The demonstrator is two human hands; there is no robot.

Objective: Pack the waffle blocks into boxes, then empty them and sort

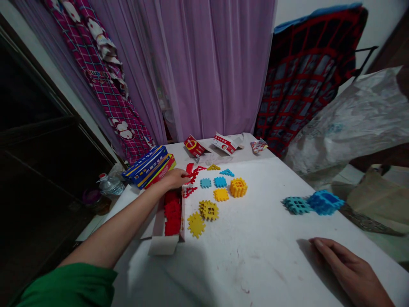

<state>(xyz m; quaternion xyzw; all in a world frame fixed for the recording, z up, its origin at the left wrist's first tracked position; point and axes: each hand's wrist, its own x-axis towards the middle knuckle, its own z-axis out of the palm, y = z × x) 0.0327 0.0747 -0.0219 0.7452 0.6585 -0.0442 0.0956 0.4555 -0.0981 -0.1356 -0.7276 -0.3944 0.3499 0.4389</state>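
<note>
My left hand point(175, 178) reaches over an open box point(159, 221) and has its fingers closed at a red plastic building piece point(191, 177). More red pieces point(172, 213) lie inside the box, and a red triangular piece point(190, 192) is beside it. To the right are a light blue square piece point(205, 183), a blue square piece point(220, 182), a yellow square piece point(221, 195) and a stack of orange-yellow pieces point(238, 187). My right hand point(349, 266) rests near the table's right side, its fingers curled together with nothing visible in them.
Teal pieces point(297, 205) and a blue stack point(325, 202) sit near the right edge of the white table point(249, 238). Olive-yellow pieces point(196, 224) lie right of the box. Blue boxes point(147, 164) stand at the back left, torn red-and-white cartons point(225, 143) at the far edge.
</note>
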